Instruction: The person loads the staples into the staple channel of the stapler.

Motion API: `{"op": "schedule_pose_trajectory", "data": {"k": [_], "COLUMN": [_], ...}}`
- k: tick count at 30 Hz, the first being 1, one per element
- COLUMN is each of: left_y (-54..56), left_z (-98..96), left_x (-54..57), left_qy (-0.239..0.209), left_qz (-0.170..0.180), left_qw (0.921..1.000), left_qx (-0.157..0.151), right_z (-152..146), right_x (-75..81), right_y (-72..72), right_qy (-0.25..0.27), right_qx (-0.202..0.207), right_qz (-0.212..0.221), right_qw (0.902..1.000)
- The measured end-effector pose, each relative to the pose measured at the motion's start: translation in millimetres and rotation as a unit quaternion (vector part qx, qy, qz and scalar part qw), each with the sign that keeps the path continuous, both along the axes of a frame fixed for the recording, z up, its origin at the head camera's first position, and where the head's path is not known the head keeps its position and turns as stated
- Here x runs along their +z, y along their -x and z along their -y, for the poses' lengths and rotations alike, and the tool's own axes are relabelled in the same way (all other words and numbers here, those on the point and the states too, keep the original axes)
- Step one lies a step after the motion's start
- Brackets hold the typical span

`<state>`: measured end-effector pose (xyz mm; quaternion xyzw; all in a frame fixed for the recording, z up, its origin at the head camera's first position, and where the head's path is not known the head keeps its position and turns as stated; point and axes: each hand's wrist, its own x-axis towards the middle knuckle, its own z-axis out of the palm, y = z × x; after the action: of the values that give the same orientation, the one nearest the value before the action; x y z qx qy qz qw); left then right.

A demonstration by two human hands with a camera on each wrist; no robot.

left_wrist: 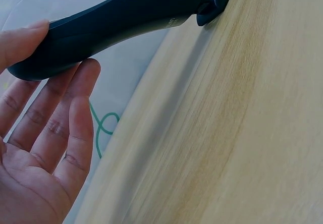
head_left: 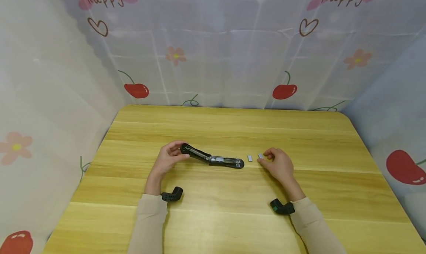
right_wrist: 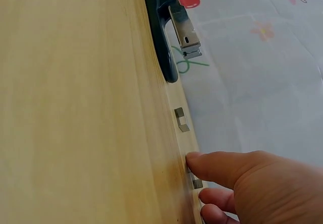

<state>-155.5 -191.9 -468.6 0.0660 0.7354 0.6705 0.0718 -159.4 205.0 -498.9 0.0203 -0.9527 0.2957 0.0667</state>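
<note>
A black stapler point(head_left: 213, 159), unfolded at its hinge, has its metal staple channel showing. My left hand point(head_left: 168, 158) holds its raised end, thumb on one side and fingers on the other. The left wrist view shows the smooth black outer side of that stapler arm point(left_wrist: 116, 24). My right hand point(head_left: 279, 166) pinches a small silver strip of staples point(head_left: 260, 156) at the table surface. In the right wrist view its thumb partly hides that strip point(right_wrist: 197, 183). Another strip of staples point(head_left: 250, 158) lies between the stapler and my right hand.
The wooden table point(head_left: 219, 217) stands against curtains point(head_left: 213, 61) printed with cherries and flowers at the back and sides. Black camera mounts point(head_left: 173, 195) sit on both wrists, over beige sleeves.
</note>
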Motion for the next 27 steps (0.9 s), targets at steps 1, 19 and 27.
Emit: {"op": "schedule_pose_trajectory", "data": {"k": [1,19,27], "left_y": [-0.1,-1.4,-0.3], "left_z": [0.0,0.0,-0.4], "left_x": [0.4,1.9,1.2], "left_qy": [0.0,-0.02,-0.016], "left_qz": [-0.001,0.0,0.004], "left_qw": [1.0,0.9998,0.9999], "left_qx": [0.0,-0.003,-0.002], "right_z": [-0.2,-1.4,-1.6], "right_x": [-0.4,-3.5,-3.1], "right_y": [0.1,-0.5,-1.2], "right_qy": [0.0,0.021,0.061], "right_qx": [0.0,0.004,-0.014], "right_qz": [-0.003,-0.025,-0.027], "right_qw": [1.0,0.9995,0.9977]}}
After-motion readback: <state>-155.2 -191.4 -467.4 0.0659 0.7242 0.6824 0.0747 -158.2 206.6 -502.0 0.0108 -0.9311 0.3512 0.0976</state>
